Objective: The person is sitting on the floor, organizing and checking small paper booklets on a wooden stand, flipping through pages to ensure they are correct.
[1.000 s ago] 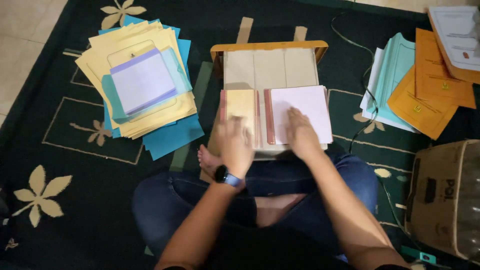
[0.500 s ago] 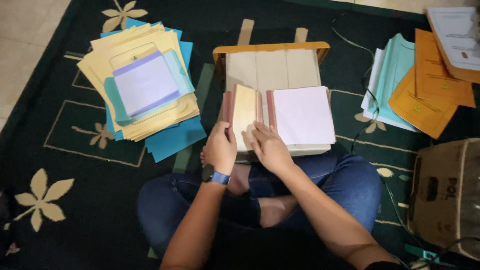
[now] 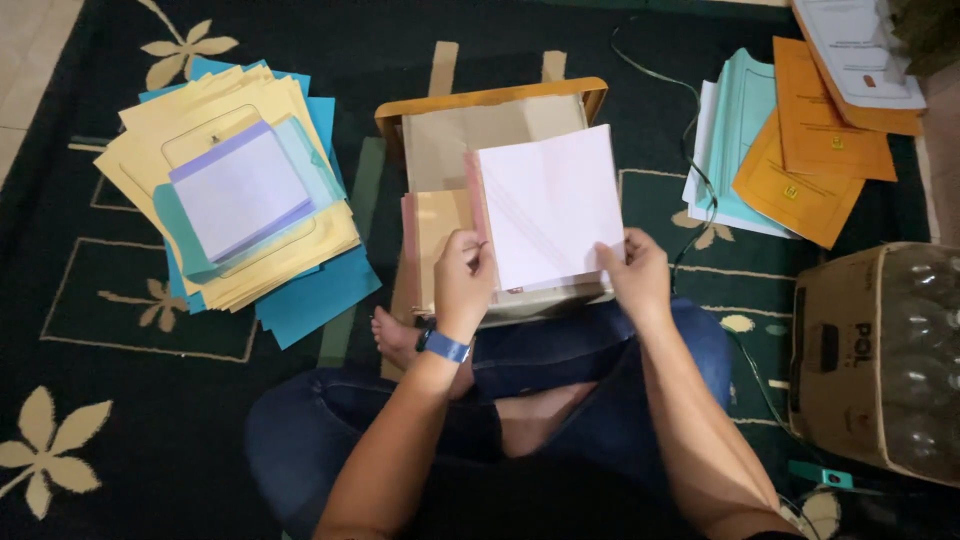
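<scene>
I sit cross-legged on a dark carpet. A white booklet with a pink spine (image 3: 548,205) is lifted off the low wooden table (image 3: 487,98) in front of me. My left hand (image 3: 463,280), with a blue watch on its wrist, pinches the booklet's lower left corner. My right hand (image 3: 634,276) grips its lower right edge. Beneath it lies a pale yellow booklet (image 3: 442,233) on a stack of beige papers (image 3: 470,135).
To my left lies a fanned pile of yellow and blue folders (image 3: 235,205) topped by a white pad. At the right are teal and orange folders (image 3: 800,150), and a cardboard box of bottles (image 3: 880,355). A thin cable (image 3: 690,170) runs over the carpet.
Both hands were pressing flat on the booklets on the table; they now grip the white booklet by its lower corners and have lifted it, tilted, off the stack.
</scene>
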